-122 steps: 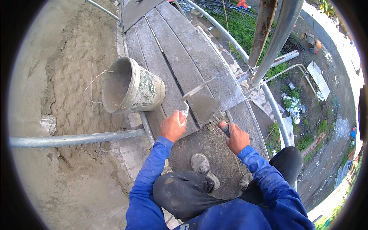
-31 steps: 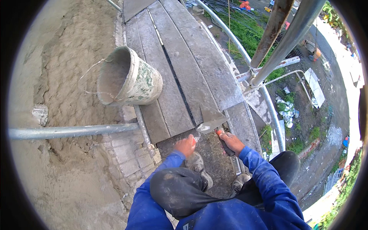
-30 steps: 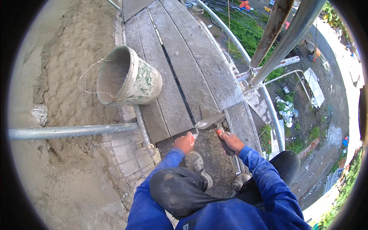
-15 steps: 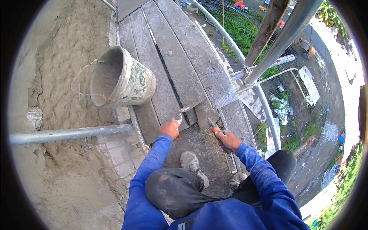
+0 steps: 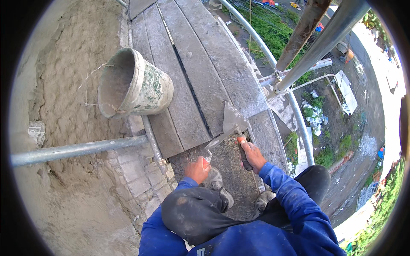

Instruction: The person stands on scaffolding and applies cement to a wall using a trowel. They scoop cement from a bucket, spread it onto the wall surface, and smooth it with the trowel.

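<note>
My left hand (image 5: 197,170) is closed round the handle of a small trowel (image 5: 219,139); its narrow metal blade slants up to the right. My right hand (image 5: 253,157) grips the black and orange handle of a second trowel (image 5: 232,118), whose grey, mortar-smeared blade points away over the plank ends. The two blades meet or overlap just beyond my hands; I cannot tell whether they touch. To the left, a mortar-stained bucket (image 5: 156,88) lies tilted, its mouth facing left.
Grey planks (image 5: 205,55) form a scaffold platform beneath the tools. Metal poles (image 5: 322,47) rise at the right, and a horizontal pipe (image 5: 81,151) crosses at the left. Rough wet-looking mortar (image 5: 81,64) covers the left side. Far below at right lies ground with grass (image 5: 271,34).
My left hand has come nearer and slightly right, bringing its trowel toward the other blade. The right trowel's blade has tilted and now points farther away; my right hand stays nearly in place.
</note>
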`<state>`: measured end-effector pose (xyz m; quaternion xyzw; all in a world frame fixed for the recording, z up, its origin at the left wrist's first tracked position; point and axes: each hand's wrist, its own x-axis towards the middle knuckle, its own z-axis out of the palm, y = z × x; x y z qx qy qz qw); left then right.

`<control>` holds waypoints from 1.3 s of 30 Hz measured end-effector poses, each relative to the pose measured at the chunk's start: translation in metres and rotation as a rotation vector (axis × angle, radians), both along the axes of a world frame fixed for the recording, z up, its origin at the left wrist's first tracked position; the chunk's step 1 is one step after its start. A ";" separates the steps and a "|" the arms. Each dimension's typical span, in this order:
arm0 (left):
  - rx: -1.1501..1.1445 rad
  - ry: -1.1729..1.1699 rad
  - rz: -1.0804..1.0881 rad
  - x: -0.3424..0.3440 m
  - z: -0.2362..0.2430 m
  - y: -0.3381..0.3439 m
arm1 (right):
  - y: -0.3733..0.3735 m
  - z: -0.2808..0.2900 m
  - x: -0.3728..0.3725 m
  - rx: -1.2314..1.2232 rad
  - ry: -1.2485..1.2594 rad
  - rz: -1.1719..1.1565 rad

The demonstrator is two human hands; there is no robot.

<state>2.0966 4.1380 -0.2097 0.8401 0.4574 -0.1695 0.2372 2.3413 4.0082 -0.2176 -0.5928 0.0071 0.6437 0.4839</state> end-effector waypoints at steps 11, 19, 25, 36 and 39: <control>0.123 0.157 -0.108 0.010 0.000 0.020 | 0.015 0.004 -0.012 -0.029 -0.032 -0.111; -0.028 0.013 -0.012 0.048 0.002 0.022 | 0.028 0.008 -0.030 -0.033 -0.090 -0.167; -0.264 -0.188 -0.023 0.061 0.017 0.001 | 0.037 -0.002 -0.050 0.021 -0.040 -0.236; -0.196 -0.152 -0.034 0.097 0.003 0.019 | 0.030 -0.003 -0.038 -0.010 -0.097 -0.172; -0.065 -0.277 0.054 0.101 -0.021 0.053 | 0.030 -0.007 -0.038 -0.028 -0.107 -0.144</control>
